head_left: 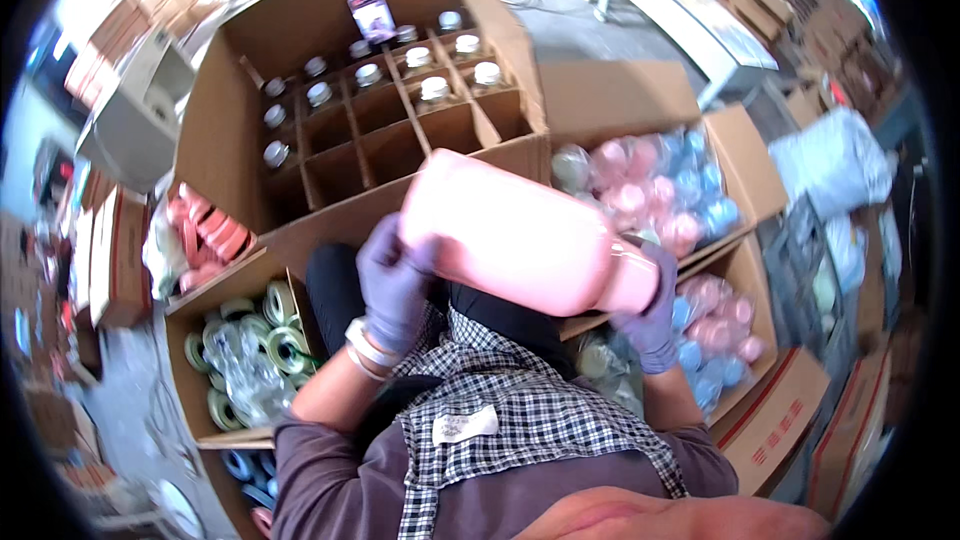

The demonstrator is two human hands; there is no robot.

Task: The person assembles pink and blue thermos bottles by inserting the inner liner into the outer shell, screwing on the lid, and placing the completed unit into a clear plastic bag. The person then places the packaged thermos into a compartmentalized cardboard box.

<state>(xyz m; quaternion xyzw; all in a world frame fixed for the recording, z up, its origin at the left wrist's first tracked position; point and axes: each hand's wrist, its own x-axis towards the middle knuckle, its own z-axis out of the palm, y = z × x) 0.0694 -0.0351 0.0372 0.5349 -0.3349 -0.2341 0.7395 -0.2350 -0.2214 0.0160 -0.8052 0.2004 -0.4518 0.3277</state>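
Across my lap I hold a large pink bottle [510, 235], tilted with its narrower neck end to the lower right. My left hand [395, 280], in a purple glove, grips its wide end, and the thumb lies on the side. My right hand [652, 305], gloved alike, wraps round the neck end, its fingers partly hidden behind it. Just beyond the bottle stands a big cardboard box [330, 210] split by card dividers. Several clear jars with silvery lids [434, 89] sit in its compartments; some near compartments hold nothing visible.
A phone [372, 15] leans at the dividers' far side. Right are open boxes of pink, blue and clear wrapped pieces [660, 190]. Left, a box holds pale green rings [283, 345] and clear plastic; pink handle-like parts [212, 225] lie above it. A white-topped table [690, 15] stands far right.
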